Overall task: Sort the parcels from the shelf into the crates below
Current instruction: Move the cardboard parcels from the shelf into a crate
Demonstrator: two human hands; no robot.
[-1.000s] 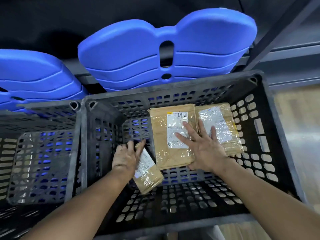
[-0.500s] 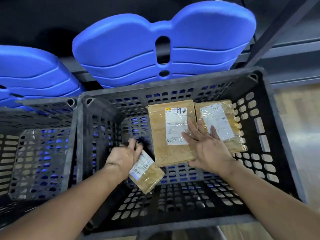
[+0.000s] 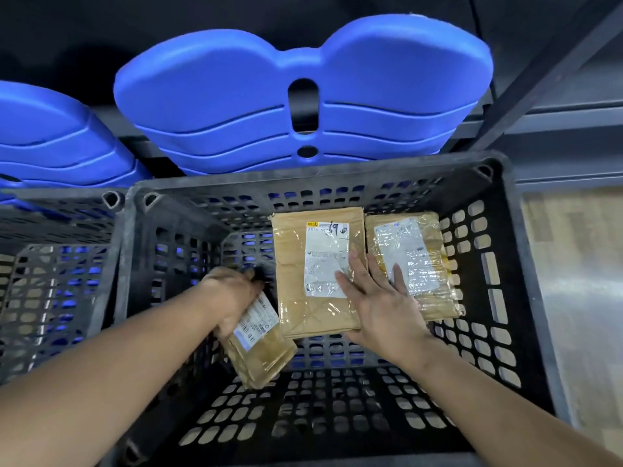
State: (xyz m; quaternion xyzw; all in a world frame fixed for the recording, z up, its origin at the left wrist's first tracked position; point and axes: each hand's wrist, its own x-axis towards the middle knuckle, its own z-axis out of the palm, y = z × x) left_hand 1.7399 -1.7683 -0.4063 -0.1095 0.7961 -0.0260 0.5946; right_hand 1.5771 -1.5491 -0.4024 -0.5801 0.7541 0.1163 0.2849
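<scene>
The left grip (image 3: pixel 232 298) is clenched round the upper end of a small brown parcel (image 3: pixel 261 348). 1 second ago its fingers lay looser along that parcel; now they are curled tight and the parcel tilts more steeply, lower end down. Whether that end touches the crate floor cannot be told. The right grip (image 3: pixel 381 305) stays released, fingers straight and spread. Its palm presses flat across the near edges of 2 parcels lying side by side, as before.

All 3 parcels are inside the large black perforated crate (image 3: pixel 320 178). The small one is at the left, just beside the middle parcel (image 3: pixel 293 281). The right parcel (image 3: pixel 435 291), wrapped in shiny clear tape, lies close against the middle one near the crate's right wall. A second black crate (image 3: pixel 60 203) stands touching the first on the left. Stacked blue plastic pieces (image 3: pixel 303 72) sit behind both crates.

The middle parcel's white label bears a handwritten "19" at its top edge. The small parcel's label shows a barcode. The other print is too small to read.
</scene>
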